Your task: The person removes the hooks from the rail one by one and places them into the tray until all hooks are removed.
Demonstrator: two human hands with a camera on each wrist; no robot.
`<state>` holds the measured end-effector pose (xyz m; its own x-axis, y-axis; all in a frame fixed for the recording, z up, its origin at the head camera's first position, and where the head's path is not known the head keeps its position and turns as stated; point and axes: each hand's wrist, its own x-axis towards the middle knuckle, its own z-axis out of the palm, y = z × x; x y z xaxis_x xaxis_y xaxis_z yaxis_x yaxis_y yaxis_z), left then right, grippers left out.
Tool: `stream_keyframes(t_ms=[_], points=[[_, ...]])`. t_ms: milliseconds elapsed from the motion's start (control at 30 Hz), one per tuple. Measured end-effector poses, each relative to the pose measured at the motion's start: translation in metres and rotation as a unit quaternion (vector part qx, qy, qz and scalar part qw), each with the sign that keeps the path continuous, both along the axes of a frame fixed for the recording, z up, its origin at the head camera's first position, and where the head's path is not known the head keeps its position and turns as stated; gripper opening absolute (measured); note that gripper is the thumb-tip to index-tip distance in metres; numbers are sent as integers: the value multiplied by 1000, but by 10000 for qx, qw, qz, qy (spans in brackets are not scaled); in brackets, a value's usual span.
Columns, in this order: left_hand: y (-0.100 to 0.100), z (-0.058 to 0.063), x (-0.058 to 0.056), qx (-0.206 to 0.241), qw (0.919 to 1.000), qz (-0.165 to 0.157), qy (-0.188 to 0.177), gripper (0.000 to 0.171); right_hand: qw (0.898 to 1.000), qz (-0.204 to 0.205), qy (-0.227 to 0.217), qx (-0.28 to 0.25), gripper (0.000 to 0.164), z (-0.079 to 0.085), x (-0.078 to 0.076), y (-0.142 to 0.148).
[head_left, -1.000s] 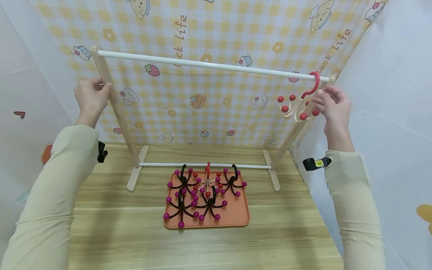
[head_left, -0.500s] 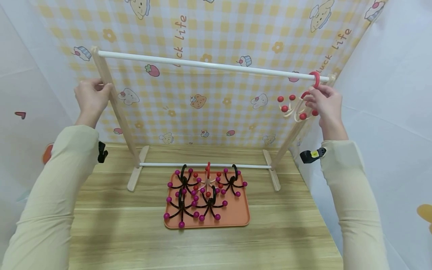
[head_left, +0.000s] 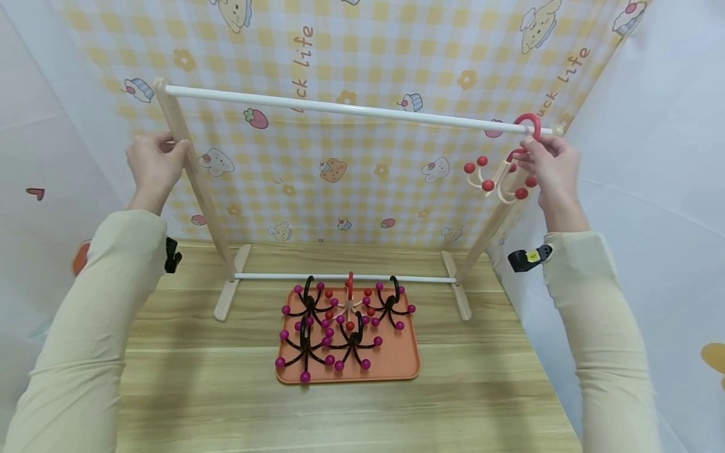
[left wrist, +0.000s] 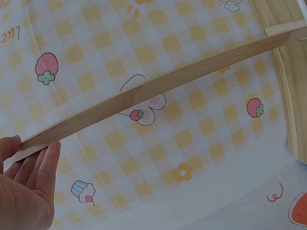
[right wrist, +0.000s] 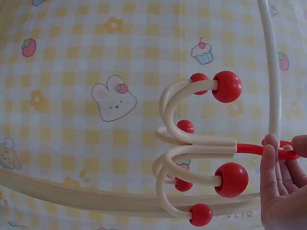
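My left hand (head_left: 157, 165) pinches the left wooden post (head_left: 192, 170) of a rack below its top end; the left wrist view shows the thumb and fingers (left wrist: 45, 167) on either side of the wood. At the rack's right end, my right hand (head_left: 554, 173) grips the red hook of a multi-claw hanger (right wrist: 206, 143) with cream arms tipped by red balls. The hook arches over the white top rod (head_left: 351, 109); whether it touches the rod is unclear. The hanger tilts, its arms down and to the left.
An orange tray (head_left: 396, 368) lies on the wooden table (head_left: 362, 415) below. It holds several black claw hangers (head_left: 354, 340) with magenta balls and one cream hanger (head_left: 349, 305) with a red hook. A lower white rod (head_left: 266, 276) runs behind the tray.
My right hand has moved left onto the red hook and taken hold of it. The hook has risen slightly and the hanger has turned. The left hand has stayed on the post.
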<state>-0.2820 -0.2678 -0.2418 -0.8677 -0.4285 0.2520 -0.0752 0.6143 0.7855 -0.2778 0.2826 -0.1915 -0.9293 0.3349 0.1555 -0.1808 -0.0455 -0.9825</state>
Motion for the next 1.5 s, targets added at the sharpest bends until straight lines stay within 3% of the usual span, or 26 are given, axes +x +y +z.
stream_keyframes(t_ms=[233, 533, 867, 1100, 1500], points=[[1, 0, 1, -5, 10000, 6, 6, 43, 9967, 70, 522, -620, 37, 12, 9, -2], [2, 0, 0, -120, 9999, 74, 49, 42, 9985, 152, 466, -243, 39, 10, 23, -9], [1, 0, -1, -102, 9999, 66, 65, 42, 9977, 635, 215, -89, 33, -11, 37, -17], [0, -1, -1, -94, 9999, 25, 75, 43, 9951, 975, -10, 137, 7, -32, 42, -26], [-1, -2, -2, -117, 9999, 56, 14, 43, 9889, 1397, -488, 134, 12, -65, 48, -34]])
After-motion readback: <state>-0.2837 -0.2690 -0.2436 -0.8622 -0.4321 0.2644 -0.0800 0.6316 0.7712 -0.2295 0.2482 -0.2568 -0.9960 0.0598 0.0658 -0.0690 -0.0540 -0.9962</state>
